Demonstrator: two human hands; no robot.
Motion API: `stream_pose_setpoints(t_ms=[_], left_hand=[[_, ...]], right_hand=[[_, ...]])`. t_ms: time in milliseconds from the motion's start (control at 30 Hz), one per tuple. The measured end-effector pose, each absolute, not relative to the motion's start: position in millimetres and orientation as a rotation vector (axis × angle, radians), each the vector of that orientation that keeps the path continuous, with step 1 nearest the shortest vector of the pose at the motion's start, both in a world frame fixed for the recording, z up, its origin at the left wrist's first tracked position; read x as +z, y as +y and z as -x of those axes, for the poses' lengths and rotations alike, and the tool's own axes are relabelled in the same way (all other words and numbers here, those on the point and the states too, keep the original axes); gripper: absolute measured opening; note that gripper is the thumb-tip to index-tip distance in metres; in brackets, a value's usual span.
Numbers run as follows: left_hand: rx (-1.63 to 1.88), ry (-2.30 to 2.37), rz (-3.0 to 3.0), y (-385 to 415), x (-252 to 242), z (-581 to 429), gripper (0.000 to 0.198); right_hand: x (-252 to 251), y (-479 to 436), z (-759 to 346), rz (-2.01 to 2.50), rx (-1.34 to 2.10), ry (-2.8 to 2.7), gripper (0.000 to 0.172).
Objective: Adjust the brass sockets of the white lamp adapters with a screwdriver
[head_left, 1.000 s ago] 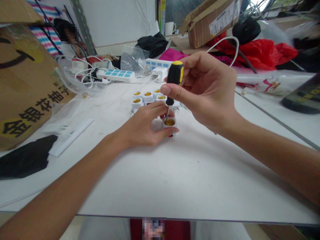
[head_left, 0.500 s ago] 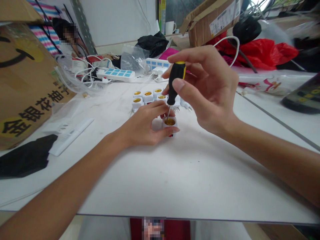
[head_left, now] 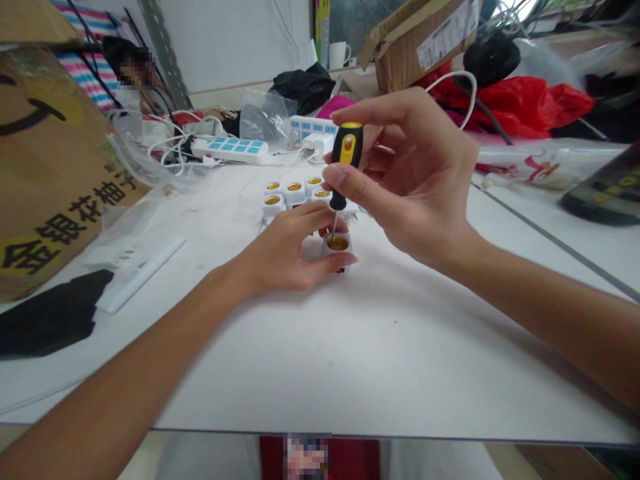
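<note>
A white square lamp socket with a brass-lined cup (head_left: 337, 248) sits on the white table (head_left: 380, 353); the left hand (head_left: 283, 250) closes around it; the right hand (head_left: 415, 177) pinches a black-and-yellow screwdriver (head_left: 346, 157), its thin steel shaft reaching the cup; at least five similar sockets (head_left: 295, 199) stand clustered just behind, apparently still waiting.

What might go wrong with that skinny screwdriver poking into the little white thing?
The screwdriver, held by the right hand, has a thin shaft that might slip out of the white lamp socket and poke the left hand, whose fingers are right beside it. The socket might also tip, since only those fingers steady it, and knock the other sockets close behind it.
</note>
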State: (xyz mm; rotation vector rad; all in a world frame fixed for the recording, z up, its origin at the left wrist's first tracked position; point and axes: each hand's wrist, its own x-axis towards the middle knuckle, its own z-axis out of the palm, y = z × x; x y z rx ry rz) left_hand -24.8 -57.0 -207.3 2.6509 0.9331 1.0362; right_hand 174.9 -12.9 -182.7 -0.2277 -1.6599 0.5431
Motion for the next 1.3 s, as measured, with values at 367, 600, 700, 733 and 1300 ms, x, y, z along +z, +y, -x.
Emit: stream_pose_setpoints(t_ms=[367, 600, 700, 733, 1300], left_hand=[[1.054, 0.921, -2.662, -57, -207, 24, 0.022], [1.074, 0.906, -2.645, -55, -208, 25, 0.023], [1.07, 0.891, -2.644, -56, -208, 25, 0.024], [1.07, 0.886, -2.641, -56, -208, 25, 0.024], [0.883, 1.379, -2.205, -123, -178, 59, 0.115]], right_hand=[[-179, -24, -174, 0.135, 0.674, -1.687, 0.023], [-182, -18, -171, 0.169, 0.644, -1.638, 0.037], [-181, -17, -170, 0.189, 0.581, -1.614, 0.039], [-181, -17, -170, 0.203, 0.56, -1.611, 0.037], [-184, -27, -177, 0.267, 0.487, -1.689, 0.034]])
